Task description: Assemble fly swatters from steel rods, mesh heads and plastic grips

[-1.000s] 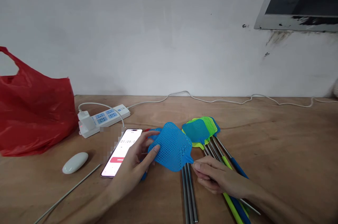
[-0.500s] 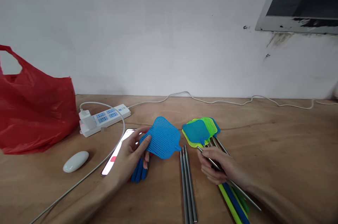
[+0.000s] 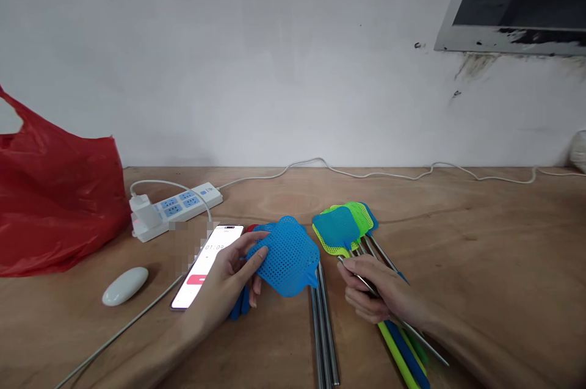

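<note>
My left hand point(image 3: 235, 273) pinches a blue mesh fly swatter head point(image 3: 290, 258) by its left edge, its short socket pointing to the lower right. In my right hand point(image 3: 373, 291) is a thin metal rod point(image 3: 423, 340), its tip just past the thumb and apart from the socket. Several metal rods point(image 3: 325, 334) lie side by side between my hands. Beyond my right hand, fly swatters with blue and green heads point(image 3: 339, 229) overlap, their handles point(image 3: 398, 349) passing under that hand. Blue pieces point(image 3: 238, 306) lie partly hidden beneath my left hand.
A lit phone point(image 3: 196, 291) lies left of my left hand. Farther left are a white oval object point(image 3: 125, 286), a power strip point(image 3: 183, 209) with a plugged-in charger, and a red plastic bag point(image 3: 59, 193). A white cable point(image 3: 366, 176) runs along the wall.
The blue swatter head has moved slightly down and right in my left hand, tilting so its socket points lower, over the loose rods. My right hand still holds the rod, nearly unmoved.
</note>
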Demonstrator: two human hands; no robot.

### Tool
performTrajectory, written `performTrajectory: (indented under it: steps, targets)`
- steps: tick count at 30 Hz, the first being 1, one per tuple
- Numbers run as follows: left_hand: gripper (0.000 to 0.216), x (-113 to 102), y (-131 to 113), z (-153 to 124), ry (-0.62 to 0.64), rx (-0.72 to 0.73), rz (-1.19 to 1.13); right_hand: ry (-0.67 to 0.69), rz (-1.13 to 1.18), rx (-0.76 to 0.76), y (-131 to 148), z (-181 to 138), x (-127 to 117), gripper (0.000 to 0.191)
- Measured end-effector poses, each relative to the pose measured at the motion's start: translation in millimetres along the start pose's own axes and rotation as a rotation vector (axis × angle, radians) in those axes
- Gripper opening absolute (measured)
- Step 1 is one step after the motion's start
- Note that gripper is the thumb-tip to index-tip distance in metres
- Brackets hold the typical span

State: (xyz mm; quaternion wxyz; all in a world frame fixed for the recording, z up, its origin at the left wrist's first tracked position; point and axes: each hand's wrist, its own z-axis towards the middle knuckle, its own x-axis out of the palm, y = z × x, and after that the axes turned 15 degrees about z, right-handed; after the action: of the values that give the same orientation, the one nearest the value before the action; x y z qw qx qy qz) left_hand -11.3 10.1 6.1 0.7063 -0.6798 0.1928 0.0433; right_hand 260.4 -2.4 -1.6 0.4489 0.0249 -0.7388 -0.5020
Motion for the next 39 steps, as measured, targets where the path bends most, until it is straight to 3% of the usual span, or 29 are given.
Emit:
performTrajectory:
  steps: [8,17,24,31,35,39]
  targets:
    - [0.068,1,-1,-1,0.016,-0.018,-0.014,-0.031,0.007,-0.012,2,4,0,0.029]
    - [0.055,5,1,-5,0.051,0.019,-0.042,-0.288,-0.212,-0.244,2,2,9,0.03]
    - [0.047,10,-2,-7,0.095,0.058,-0.049,-0.246,-0.222,-0.097,3,-2,11,0.046]
    - [0.058,7,-8,-6,0.057,0.057,-0.059,-0.561,-0.172,-0.25,10,2,5,0.053]
    - [0.043,7,-4,-9,0.073,0.088,0.034,-0.64,-0.219,-0.312,12,4,3,0.058]
    - [0.03,9,-3,-13,0.001,0.151,0.245,-0.574,-0.252,-0.254,9,3,4,0.06]
